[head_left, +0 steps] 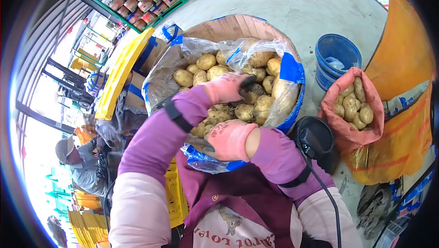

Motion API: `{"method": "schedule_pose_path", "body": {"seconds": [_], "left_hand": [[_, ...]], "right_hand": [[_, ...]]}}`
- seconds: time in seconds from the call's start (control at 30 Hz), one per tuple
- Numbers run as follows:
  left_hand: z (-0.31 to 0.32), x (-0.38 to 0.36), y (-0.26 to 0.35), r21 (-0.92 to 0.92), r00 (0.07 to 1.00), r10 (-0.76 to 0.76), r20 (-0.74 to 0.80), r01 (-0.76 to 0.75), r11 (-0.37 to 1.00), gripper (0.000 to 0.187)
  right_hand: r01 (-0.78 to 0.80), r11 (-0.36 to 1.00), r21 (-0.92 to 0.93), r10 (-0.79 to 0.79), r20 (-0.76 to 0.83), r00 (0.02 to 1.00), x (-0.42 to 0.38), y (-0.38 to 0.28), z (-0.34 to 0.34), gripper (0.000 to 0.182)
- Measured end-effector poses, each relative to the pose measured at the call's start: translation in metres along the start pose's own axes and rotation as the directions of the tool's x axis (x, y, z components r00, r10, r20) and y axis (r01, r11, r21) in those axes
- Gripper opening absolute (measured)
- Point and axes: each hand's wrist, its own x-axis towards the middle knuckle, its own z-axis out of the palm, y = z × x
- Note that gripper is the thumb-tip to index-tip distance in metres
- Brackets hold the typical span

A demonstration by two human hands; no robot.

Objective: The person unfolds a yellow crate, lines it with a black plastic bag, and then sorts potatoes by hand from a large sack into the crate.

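Handling the potatoes [183, 78] well probably means a light, cupped grip. The left hand [227, 88] half-curls its fingers over them (whether gripping one, I cannot tell); the right hand [232, 140] hides its opening and hold. Rounded, soil-specked, the potatoes fill a crinkled plastic liner [197, 48] inside a cardboard container [242, 26].

Plastic-lined carton [238, 27], potatoes [217, 72] heaped in it, grey floor [315, 5], blue bucket [326, 74] on it

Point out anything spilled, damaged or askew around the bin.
The liner looks untidy: it's crumpled and bunched unevenly inside the bin, with blue tape stuck along its edge. A dark, rumpled heap lies at lower right; I can't tell what it is. No spilled potatoes show.
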Motion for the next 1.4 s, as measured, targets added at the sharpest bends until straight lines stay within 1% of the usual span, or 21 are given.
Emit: {"method": "schedule_pose_path", "body": {"seconds": [0.07,0.17,0.3,0.37,0.43,0.5,0.57,0.63,0.7,0.73,0.77,0.8,0.83,0.87,0.97,1.03,1.1,1.13,1.2,1.33,1.4], "left_hand": [[0.016,0.026,0.016,0.076,0.982,-0.094,0.163,0.082,0.994,0.089],[0.015,0.034,0.031,0.208,0.970,-0.162,0.182,0.123,0.970,0.088],[0.007,0.007,0.010,0.076,0.984,-0.166,0.061,0.161,0.984,0.090],[-0.008,-0.020,-0.004,-0.079,0.959,-0.185,-0.214,0.172,0.982,0.085],[-0.029,-0.054,-0.014,-0.457,0.874,-0.211,-0.438,-0.014,0.889,0.072],[-0.048,-0.094,-0.011,-0.715,0.762,-0.375,-0.528,-0.160,0.680,0.057],[-0.065,-0.132,0.011,-0.794,0.703,-0.501,-0.505,-0.151,0.588,0.050],[-0.048,-0.146,0.017,-0.707,0.547,-0.483,-0.684,-0.333,0.624,0.050],[-0.039,-0.154,0.052,-0.674,0.476,-0.509,-0.717,-0.287,0.681,0.059],[-0.026,-0.151,0.061,-0.669,0.469,-0.493,-0.732,-0.364,0.648,0.060],[-0.015,-0.149,0.066,-0.661,0.466,-0.475,-0.747,-0.443,0.605,0.060],[-0.009,-0.150,0.066,-0.619,0.521,-0.412,-0.748,-0.325,0.715,0.063],[-0.002,-0.148,0.065,-0.662,0.552,-0.418,-0.721,-0.373,0.650,0.062],[0.001,-0.148,0.066,-0.695,0.565,-0.443,-0.696,-0.375,0.614,0.060],[0.008,-0.146,0.065,-0.666,0.537,-0.432,-0.724,-0.382,0.641,0.056],[0.009,-0.147,0.062,-0.599,0.501,-0.391,-0.772,-0.369,0.711,0.055],[0.003,-0.152,0.068,-0.562,0.501,-0.393,-0.771,-0.245,0.790,0.054],[0.008,-0.150,0.065,-0.559,0.484,-0.384,-0.786,-0.291,0.777,0.053],[0.013,-0.149,0.063,-0.565,0.472,-0.408,-0.782,-0.260,0.783,0.053],[0.016,-0.152,0.062,-0.570,0.449,-0.445,-0.775,-0.192,0.799,0.053],[0.016,-0.150,0.060,-0.587,0.461,-0.453,-0.763,-0.204,0.783,0.052]], "right_hand": [[0.028,1.000,0.004,-0.028,-0.009,1.000,-0.001,0.001,0.000,0.032],[0.051,0.999,-0.020,-0.051,0.006,0.999,0.000,0.002,-0.002,0.032],[0.039,0.999,0.004,-0.038,-0.016,0.999,0.000,0.004,-0.004,0.038],[0.045,0.998,0.039,-0.042,-0.073,0.996,0.006,0.012,0.005,0.045],[-0.041,0.998,0.049,0.055,-0.329,0.943,0.008,0.019,0.007,0.045],[-0.081,0.967,0.242,0.206,-0.553,0.807,0.005,0.020,0.004,0.039],[-0.050,0.880,0.472,0.346,-0.567,0.747,0.003,0.029,-0.001,0.042],[0.366,0.336,0.868,0.304,-0.468,0.830,0.000,0.027,-0.013,0.047],[0.562,-0.249,0.789,0.125,-0.549,0.826,-0.005,0.021,-0.007,0.049],[0.604,-0.261,0.753,-0.058,-0.637,0.768,-0.002,0.026,-0.001,0.057],[0.596,-0.243,0.765,-0.052,-0.624,0.780,-0.005,0.028,0.003,0.057],[0.614,-0.139,0.777,0.008,-0.619,0.785,-0.011,0.021,0.000,0.053],[0.620,-0.030,0.784,0.069,-0.617,0.784,-0.016,0.017,-0.002,0.049],[0.552,0.226,0.802,0.110,-0.584,0.804,-0.017,0.020,-0.004,0.051],[0.590,0.418,0.691,0.084,-0.676,0.732,-0.011,0.036,0.010,0.051],[0.610,0.326,0.722,0.066,-0.661,0.748,-0.018,0.021,-0.002,0.051],[0.314,0.213,0.925,0.176,-0.352,0.919,-0.024,0.016,-0.011,0.051],[0.307,0.211,0.928,0.180,-0.345,0.921,-0.018,0.019,-0.006,0.051],[0.543,0.658,0.523,0.009,-0.726,0.688,-0.005,0.028,0.007,0.052],[0.477,0.597,0.645,0.122,-0.661,0.741,-0.002,0.026,0.007,0.049],[0.396,0.279,0.875,0.192,-0.455,0.869,-0.005,0.020,-0.002,0.049]]}}
